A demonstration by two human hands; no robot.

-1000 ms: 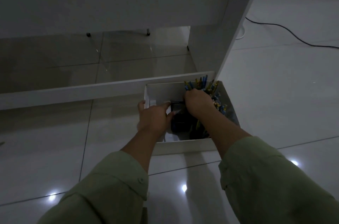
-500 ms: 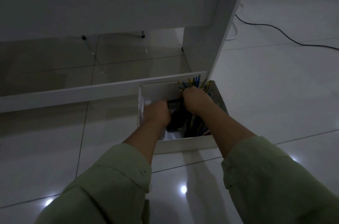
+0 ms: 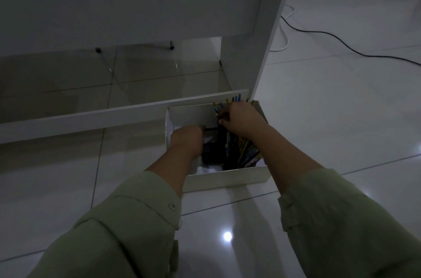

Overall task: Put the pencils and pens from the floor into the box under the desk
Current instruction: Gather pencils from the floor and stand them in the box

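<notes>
Right hand (image 3: 241,121): grip pinching pencils and pens (image 3: 245,152) (tips poking above the box (image 3: 225,178))
Left hand (image 3: 188,141): inside box, grip curled, contents unclear

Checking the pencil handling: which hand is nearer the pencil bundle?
Right. The right hand grips the pencil bundle; the left hand is beside it, lower in the box.

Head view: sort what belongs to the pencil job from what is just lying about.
Job:
- open white cardboard box
- bundle of blue and yellow pencils and pens, in the box's right side
- right hand, gripping the bundle
- left hand, inside the box

Lying about:
- thin black cable
- thin white cable
- white desk panel
</notes>
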